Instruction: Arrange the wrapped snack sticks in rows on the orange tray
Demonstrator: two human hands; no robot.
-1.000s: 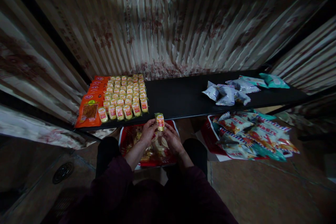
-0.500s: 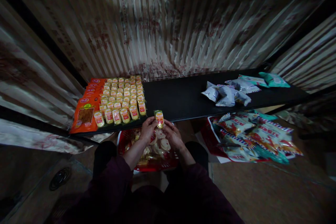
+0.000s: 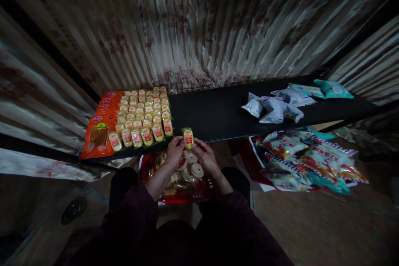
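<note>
Centrally, a small yellow packet (image 3: 188,137) is held upright at the near edge of a black shelf (image 3: 212,112); whether it touches the shelf is unclear. The fingers of the left hand (image 3: 175,149) are nearly closed, pinching its left side; the fingers of the right hand (image 3: 204,157), slightly curled, grip its right side low down; its red label carries pale writing too small to read.

On the left of the shelf, matching packets (image 3: 141,118) stand in tight rows, red labels facing near; further left, orange bags (image 3: 101,133) overlap, each with an oval logo, the nearest also showing a yellow-green round mark and brown sticks; their lettering is illegible. On the right lie silvery bags (image 3: 272,110) and teal bags (image 3: 334,89); below, a red-and-white box (image 3: 247,164) holds snack bags (image 3: 324,156) with large red characters, too blurred to read; a red tray (image 3: 183,198) of wrapped pieces sits beneath the hands.
</note>
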